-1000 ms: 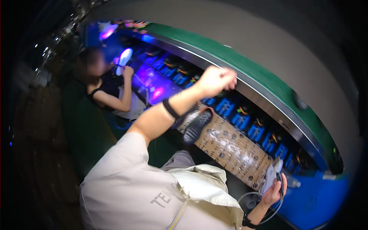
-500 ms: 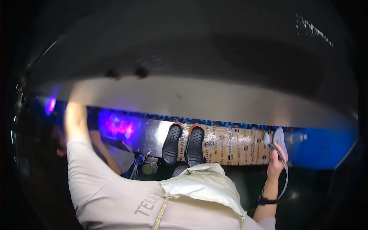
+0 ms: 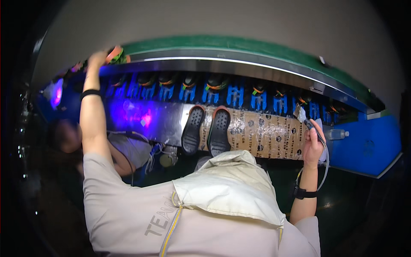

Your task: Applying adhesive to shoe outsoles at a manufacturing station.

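Stretched out to the far left, my left hand [image 3: 97,58] looks closed on the near end of an orange and green shoe part [image 3: 114,55] at the green ledge; blur hides most of its fingers. On the right, my right hand [image 3: 314,143] grips a slim dark brush-like tool [image 3: 309,124] with a pale, ragged tip, and a thin hose runs from it along my forearm. Two black shoe soles with holes [image 3: 193,128] lie side by side in front of me on the bench, reddish at their far ends.
Behind the bench runs a row of blue holders [image 3: 235,95] carrying dark shoes with orange bands. Brown printed wrapping [image 3: 265,132] covers the bench's middle. A clear bottle [image 3: 338,134] lies on the blue surface at right. Another person [image 3: 130,150] is low at left, near cables and purple light.
The view has shifted, so the row of blue holders and the green ledge now show. My left hand is higher in the picture, by the orange shoe part. My right hand still grips the tool.
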`<control>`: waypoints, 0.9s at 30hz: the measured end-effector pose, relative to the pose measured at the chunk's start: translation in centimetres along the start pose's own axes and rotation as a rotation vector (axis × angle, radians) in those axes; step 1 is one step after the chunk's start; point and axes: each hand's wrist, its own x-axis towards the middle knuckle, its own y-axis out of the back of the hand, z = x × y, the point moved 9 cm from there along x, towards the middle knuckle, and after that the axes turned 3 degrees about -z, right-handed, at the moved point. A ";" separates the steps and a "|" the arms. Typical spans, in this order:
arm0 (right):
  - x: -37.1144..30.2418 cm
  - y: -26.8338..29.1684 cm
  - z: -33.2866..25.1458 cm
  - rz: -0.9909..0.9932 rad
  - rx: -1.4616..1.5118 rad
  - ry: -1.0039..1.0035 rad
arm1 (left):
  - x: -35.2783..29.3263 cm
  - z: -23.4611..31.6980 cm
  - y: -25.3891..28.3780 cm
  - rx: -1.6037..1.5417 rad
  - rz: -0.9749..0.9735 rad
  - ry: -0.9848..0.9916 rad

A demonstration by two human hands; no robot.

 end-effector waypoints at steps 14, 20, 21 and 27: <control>-1.1 11.0 3.6 -0.096 0.345 -0.241 | -22.5 34.1 8.9 -2.283 0.388 0.536; -1.2 8.2 0.2 -0.269 0.384 -0.251 | -29.4 59.8 15.8 -2.856 -0.201 0.392; -0.9 7.5 -0.4 -0.298 0.395 -0.246 | -30.0 62.5 15.4 -2.996 -0.300 0.309; -0.9 2.7 -4.3 -0.424 0.191 -0.170 | -30.1 71.3 20.3 -3.303 -0.397 0.017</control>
